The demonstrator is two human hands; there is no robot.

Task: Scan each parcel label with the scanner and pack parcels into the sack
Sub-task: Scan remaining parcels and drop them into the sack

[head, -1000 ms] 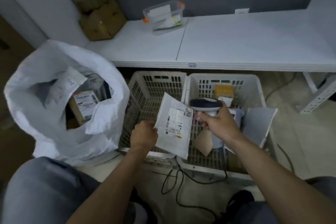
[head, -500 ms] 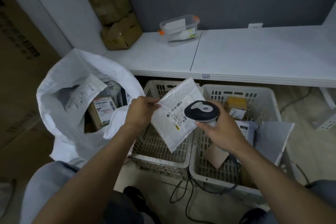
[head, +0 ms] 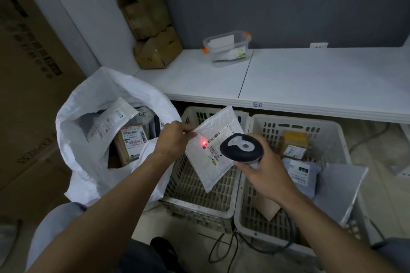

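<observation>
Over left basket (head: 199, 201) | left hand (head: 173, 139) pinches parcel (head: 213, 150) — right hand (head: 264, 175) clamps scanner (head: 240, 147) | red dot on label

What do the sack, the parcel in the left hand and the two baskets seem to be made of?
Sack: probably woven plastic, white with a faint sheen; it stands in stiff folds.
Parcel in the left hand: likely a padded plastic mailer, white and slightly glossy, with a quilted, bubbly surface.
Baskets: rigid moulded plastic, off-white and matt, with slotted walls and grimy rims.
</observation>
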